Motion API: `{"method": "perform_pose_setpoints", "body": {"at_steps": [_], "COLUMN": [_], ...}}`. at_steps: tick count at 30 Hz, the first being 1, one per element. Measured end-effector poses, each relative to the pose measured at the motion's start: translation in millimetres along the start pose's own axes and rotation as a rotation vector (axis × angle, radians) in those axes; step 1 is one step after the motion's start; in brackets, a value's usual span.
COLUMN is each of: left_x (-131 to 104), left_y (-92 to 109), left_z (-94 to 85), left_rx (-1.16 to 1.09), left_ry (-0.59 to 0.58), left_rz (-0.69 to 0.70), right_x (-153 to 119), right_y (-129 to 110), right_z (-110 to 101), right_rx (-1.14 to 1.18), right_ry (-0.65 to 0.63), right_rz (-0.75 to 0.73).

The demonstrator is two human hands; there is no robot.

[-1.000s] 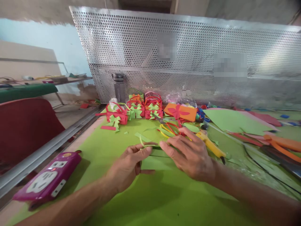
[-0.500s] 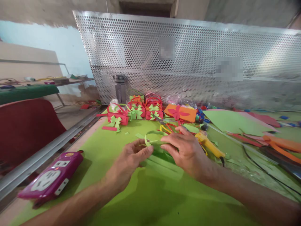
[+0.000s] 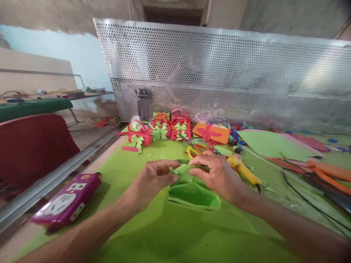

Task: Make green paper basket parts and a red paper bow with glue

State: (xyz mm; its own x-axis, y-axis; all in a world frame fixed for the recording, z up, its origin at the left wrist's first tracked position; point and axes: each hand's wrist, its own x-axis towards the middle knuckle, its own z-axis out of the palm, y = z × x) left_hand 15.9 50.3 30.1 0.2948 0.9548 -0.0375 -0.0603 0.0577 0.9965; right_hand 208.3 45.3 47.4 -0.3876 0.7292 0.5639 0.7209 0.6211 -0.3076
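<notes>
A green paper piece point(image 3: 184, 171) is pinched at its left end by my left hand point(image 3: 155, 179), thumb below and fingers above. My right hand point(image 3: 216, 175) grips the right side of the same paper, its fingers bent over it. Just beneath, between the hands, an open green paper pouch point(image 3: 194, 195) shows its inside. Small red paper bags with green bows point(image 3: 139, 138) stand beyond the hands. Right of my right hand lies a yellow glue gun point(image 3: 244, 171).
A purple power strip point(image 3: 67, 201) lies at the left. Scissors with yellow and red handles point(image 3: 193, 149) lie past the hands. A bottle point(image 3: 143, 106) stands by the perforated metal panel point(image 3: 164, 54). Paper sheets point(image 3: 276, 144), orange strips and a black cable point(image 3: 304, 197) lie at the right.
The looped green strip between my hands has been lowered and now looks flatter. The opening of the green pouch beneath it has come into view. Both hands keep their hold.
</notes>
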Motion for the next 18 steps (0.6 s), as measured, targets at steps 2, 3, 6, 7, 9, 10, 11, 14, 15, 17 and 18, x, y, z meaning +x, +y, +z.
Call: {"method": "perform_pose_setpoints", "body": {"at_steps": [2,3,6,7,9,10,11,14,15,17,18], "left_x": [1.2,1.7,1.6,1.0,-1.3,-2.9,-4.7,-8.8,-9.3,-8.2,-6.8], "left_y": [-2.3,-3.2,-4.8,-4.9,-3.9,-2.9,-1.5,2.8,3.4,2.5,1.0], "left_z": [-0.1,0.1,2.1,3.2,6.0,7.5,9.0,12.3,12.6,12.3,11.7], "left_rx": [0.005,0.005,0.030,0.041,0.059,0.065,0.065,-0.015,-0.068,-0.178,-0.219], "left_ry": [0.011,0.011,0.031,0.041,0.057,0.066,0.077,0.149,0.180,0.206,0.192], "left_rz": [0.003,0.004,0.012,0.016,0.026,0.030,0.033,0.038,0.031,-0.017,-0.053], "right_x": [-0.1,-0.4,-2.2,-3.1,-5.0,-5.9,-6.6,-7.0,-6.5,-5.1,-4.3], "right_y": [-1.3,-2.1,-4.7,-5.4,-6.5,-7.0,-7.4,-8.4,-8.6,-8.6,-8.5], "right_z": [1.1,1.8,4.2,5.2,7.1,7.9,8.5,8.5,7.8,6.1,5.3], "right_rx": [-0.015,-0.024,-0.064,-0.084,-0.134,-0.158,-0.177,-0.181,-0.162,-0.105,-0.075], "right_ry": [0.026,0.040,0.046,0.041,0.034,0.037,0.046,0.097,0.120,0.153,0.162], "right_rz": [-0.041,-0.063,-0.118,-0.135,-0.175,-0.197,-0.217,-0.238,-0.230,-0.194,-0.171]}}
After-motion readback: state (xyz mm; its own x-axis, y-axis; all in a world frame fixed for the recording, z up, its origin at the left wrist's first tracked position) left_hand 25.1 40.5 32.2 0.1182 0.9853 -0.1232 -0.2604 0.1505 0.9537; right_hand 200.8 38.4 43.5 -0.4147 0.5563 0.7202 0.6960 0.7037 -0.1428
